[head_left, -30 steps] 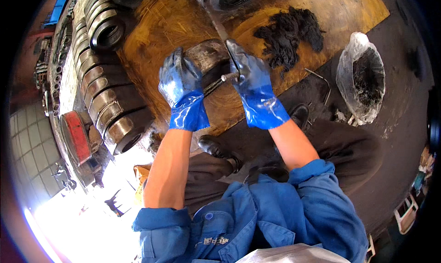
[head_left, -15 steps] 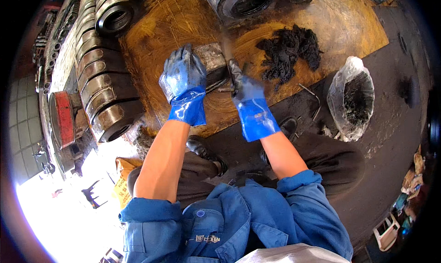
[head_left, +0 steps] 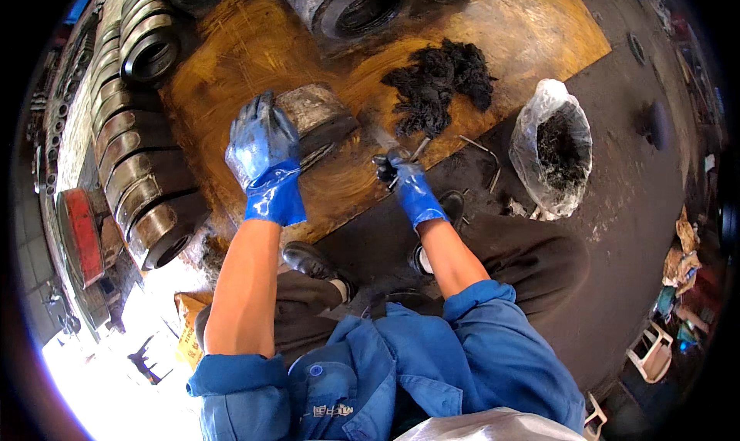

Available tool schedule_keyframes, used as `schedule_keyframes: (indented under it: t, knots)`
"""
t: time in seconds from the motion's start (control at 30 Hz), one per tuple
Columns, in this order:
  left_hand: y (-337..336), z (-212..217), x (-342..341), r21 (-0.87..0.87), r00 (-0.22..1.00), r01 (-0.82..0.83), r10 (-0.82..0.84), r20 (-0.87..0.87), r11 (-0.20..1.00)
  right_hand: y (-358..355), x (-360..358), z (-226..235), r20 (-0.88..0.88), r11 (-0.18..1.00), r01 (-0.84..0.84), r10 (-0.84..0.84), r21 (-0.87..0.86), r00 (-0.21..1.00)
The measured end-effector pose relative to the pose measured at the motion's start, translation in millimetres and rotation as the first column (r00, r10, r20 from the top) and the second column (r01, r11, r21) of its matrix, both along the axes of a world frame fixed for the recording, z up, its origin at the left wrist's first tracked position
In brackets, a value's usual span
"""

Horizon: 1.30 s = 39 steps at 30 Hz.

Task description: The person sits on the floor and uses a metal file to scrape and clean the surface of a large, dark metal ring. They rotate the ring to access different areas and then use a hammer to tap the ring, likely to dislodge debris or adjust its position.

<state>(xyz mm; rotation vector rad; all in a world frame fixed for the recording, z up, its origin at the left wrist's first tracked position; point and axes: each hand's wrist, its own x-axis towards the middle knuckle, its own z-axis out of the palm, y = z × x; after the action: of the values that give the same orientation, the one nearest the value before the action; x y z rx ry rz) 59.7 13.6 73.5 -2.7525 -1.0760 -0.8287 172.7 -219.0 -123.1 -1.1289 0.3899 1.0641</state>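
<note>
A: Where is there open room on the plywood board (head_left: 254, 48)?

B: The bare strip toward its far left. The stacked metal rings (head_left: 142, 171) wall the left edge, a large cylinder (head_left: 351, 9) blocks the back, and the black fibre pile (head_left: 439, 82) crowds the right.

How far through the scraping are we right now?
Done so far: a heap of black scrapings lies on the yellowed board, and more fills the plastic bag. In hand: the left hand steadies the grey metal block; the right hand grips a thin scraping tool. Left: the block looks grimy, and a row of metal rings sits alongside.
</note>
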Motion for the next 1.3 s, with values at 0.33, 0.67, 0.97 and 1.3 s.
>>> schedule_keyframes:
  t: [0.33,0.67,0.97,1.3]
  knots:
    - [-3.5,11.2,2.4,-0.019,0.999,-0.041,0.04,-0.03,0.999,-62.1,-50.4,-67.4,-0.154,0.94,0.003,-0.06,-0.342,0.986]
    - [-7.0,9.6,-7.4,0.002,0.999,-0.03,0.03,-0.04,1.0,68.1,0.4,140.8,0.24,0.97,-0.061,0.004,0.233,0.971]
    - [-21.7,29.5,-12.3,-0.171,0.99,-0.101,0.082,-0.114,0.98,-22.5,114.6,426.3,0.837,0.875,-0.264,-0.238,0.405,0.492]
    - [-21.1,3.2,-13.5,-0.248,0.999,0.034,-0.025,0.041,0.968,-396.5,29.6,215.6,0.781,0.889,0.446,-0.202,-0.107,0.591]
